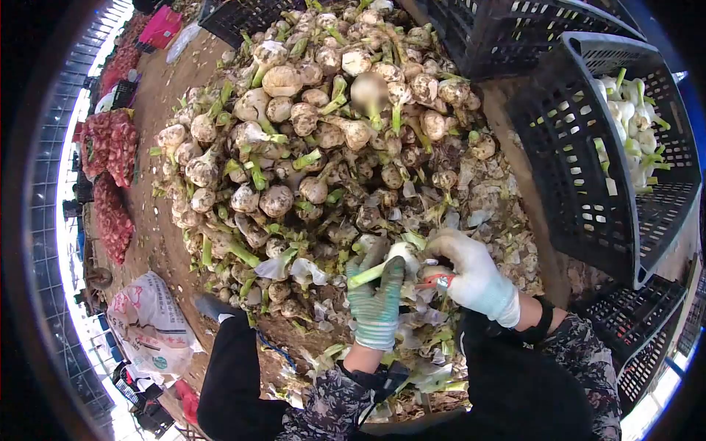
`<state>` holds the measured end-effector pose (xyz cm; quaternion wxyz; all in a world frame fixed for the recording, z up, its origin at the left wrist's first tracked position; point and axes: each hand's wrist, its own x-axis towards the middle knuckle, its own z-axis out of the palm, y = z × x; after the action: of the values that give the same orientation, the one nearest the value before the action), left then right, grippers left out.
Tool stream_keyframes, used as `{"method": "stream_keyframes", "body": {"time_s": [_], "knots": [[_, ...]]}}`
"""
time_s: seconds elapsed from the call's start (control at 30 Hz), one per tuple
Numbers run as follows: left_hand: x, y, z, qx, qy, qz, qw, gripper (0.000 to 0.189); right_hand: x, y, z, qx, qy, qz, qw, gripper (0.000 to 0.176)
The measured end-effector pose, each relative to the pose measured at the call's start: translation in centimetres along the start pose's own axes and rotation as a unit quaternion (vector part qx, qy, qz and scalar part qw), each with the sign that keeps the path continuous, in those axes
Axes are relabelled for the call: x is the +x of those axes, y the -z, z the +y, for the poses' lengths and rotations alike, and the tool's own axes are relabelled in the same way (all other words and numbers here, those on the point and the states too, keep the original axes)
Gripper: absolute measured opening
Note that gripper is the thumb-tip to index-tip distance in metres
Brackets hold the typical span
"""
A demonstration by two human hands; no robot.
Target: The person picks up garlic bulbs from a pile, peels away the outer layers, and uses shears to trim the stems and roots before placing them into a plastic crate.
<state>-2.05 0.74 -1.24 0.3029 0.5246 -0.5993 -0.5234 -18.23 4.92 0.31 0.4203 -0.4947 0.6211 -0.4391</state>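
My left hand [376, 298], in a green-and-white striped glove, is closed around a garlic bulb [404, 256] with a thick pale-green stem. The stem points left between thumb and fingers, and the white bulb faces my other hand. My right hand [476, 275], in a whitish glove, is closed on a small red tool [437, 281] close beside the bulb. Most of that tool is hidden by the fingers, so its kind cannot be made out. Just beyond both hands lies a big heap of soil-stained garlic bulbs [276, 200] with cut green stems.
A black plastic crate [581, 176] holding cleaned white garlic [634, 121] stands tilted at the right. More black crates [638, 312] lie below and behind it. Peeled skins [485, 198] litter the ground by the heap. At left are red mesh sacks [110, 143] and a white woven bag [149, 323].
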Motion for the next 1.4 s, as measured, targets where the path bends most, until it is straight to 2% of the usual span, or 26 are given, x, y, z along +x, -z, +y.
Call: {"method": "stream_keyframes", "body": {"time_s": [0.1,0.13,0.17,0.23,0.3,0.33,0.4,0.43,0.53,0.57,0.63,0.67,0.7,0.77,0.87,0.97,1.03,1.07,1.1,1.17,1.2,1.23,1.3,1.33,1.37,1.4], "knots": [[-0.3,0.4,1.7,-0.204,0.194,-0.011,0.959,0.039,0.2,0.3,0.1,0.002,0.027,0.004,1.000,0.026],[-0.3,0.7,1.4,-0.291,0.213,-0.025,0.932,0.040,0.5,0.7,0.2,0.015,0.026,0.017,0.999,0.025],[-0.4,1.1,1.1,-0.292,0.212,-0.025,0.932,0.040,1.3,1.9,1.2,-0.057,-0.026,0.110,0.992,0.024],[-0.3,1.7,0.6,-0.440,0.213,-0.068,0.870,0.043,1.6,4.2,5.5,-0.082,-0.208,0.062,0.973,0.022],[0.0,2.3,0.5,-0.475,0.260,-0.056,0.839,0.036,-0.8,2.8,8.1,-0.117,-0.144,-0.050,0.981,0.026],[0.3,2.4,0.1,-0.512,0.270,-0.073,0.812,0.045,-1.2,2.9,6.2,-0.258,-0.153,-0.121,0.946,0.033],[0.6,2.1,-0.7,-0.572,0.281,-0.059,0.769,0.055,-0.3,3.7,4.0,-0.264,-0.165,-0.123,0.942,0.038],[0.6,2.1,-0.6,-0.571,0.281,-0.056,0.769,0.055,0.0,3.9,2.9,-0.266,-0.180,-0.123,0.939,0.043],[0.1,1.6,0.6,-0.347,0.211,-0.035,0.913,0.041,0.7,2.5,-1.6,-0.124,-0.064,-0.034,0.990,0.042],[-0.1,1.4,0.9,-0.349,0.210,-0.037,0.912,0.041,0.9,1.9,-2.5,-0.059,-0.006,0.023,0.998,0.038],[-0.4,1.4,1.2,-0.271,0.201,-0.036,0.941,0.035,1.3,0.9,-1.9,-0.039,0.072,-0.007,0.997,0.029],[-0.5,1.7,1.6,-0.241,0.212,-0.043,0.946,0.036,1.3,1.3,-1.1,0.019,0.039,-0.026,0.999,0.025],[-0.6,1.9,1.7,-0.239,0.212,-0.041,0.947,0.036,1.8,2.3,1.2,-0.021,0.001,-0.036,0.999,0.025],[-0.4,1.9,1.9,-0.447,0.229,-0.013,0.865,0.032,1.2,3.6,6.0,0.029,-0.205,-0.019,0.978,0.027],[-0.3,1.6,1.3,-0.397,0.240,-0.004,0.886,0.032,0.2,3.1,4.0,-0.059,-0.108,-0.003,0.992,0.032],[-0.8,0.3,1.0,-0.379,0.261,-0.003,0.888,0.027,0.4,0.6,2.7,0.043,0.052,0.031,0.997,0.038],[-1.4,-0.2,1.4,-0.413,0.272,0.009,0.869,0.022,1.6,-1.0,1.4,-0.026,0.131,0.030,0.991,0.036],[-1.5,-0.3,1.3,-0.362,0.261,-0.011,0.895,0.026,1.4,-1.1,1.2,-0.095,0.159,0.065,0.981,0.032],[-1.7,-0.4,1.4,-0.362,0.260,-0.011,0.895,0.026,1.5,-1.2,1.2,-0.094,0.160,0.065,0.980,0.032],[-2.1,-0.5,2.8,-0.305,0.249,-0.011,0.919,0.027,1.9,-1.6,1.7,0.164,-0.134,0.145,0.966,0.030],[-2.0,-0.5,3.7,-0.292,0.258,-0.045,0.920,0.029,2.1,-1.5,2.8,0.052,-0.136,0.160,0.976,0.026],[-1.8,-0.9,4.1,-0.292,0.260,-0.049,0.919,0.029,1.6,-1.2,3.5,0.051,-0.139,0.162,0.976,0.026],[-1.3,-1.6,4.4,-0.410,0.306,0.006,0.859,0.031,0.8,-0.8,4.5,0.113,-0.116,0.150,0.975,0.026],[-1.1,-0.7,2.9,-0.441,0.328,-0.058,0.833,0.031,0.9,-1.5,5.0,0.384,-0.074,0.166,0.906,0.035],[-0.8,-0.5,2.3,-0.441,0.328,-0.056,0.833,0.031,0.6,-1.6,5.5,0.384,-0.075,0.164,0.906,0.035],[-0.6,-0.4,1.9,-0.476,0.358,-0.060,0.801,0.030,0.5,-1.5,4.7,0.337,-0.002,0.111,0.935,0.041]]}}
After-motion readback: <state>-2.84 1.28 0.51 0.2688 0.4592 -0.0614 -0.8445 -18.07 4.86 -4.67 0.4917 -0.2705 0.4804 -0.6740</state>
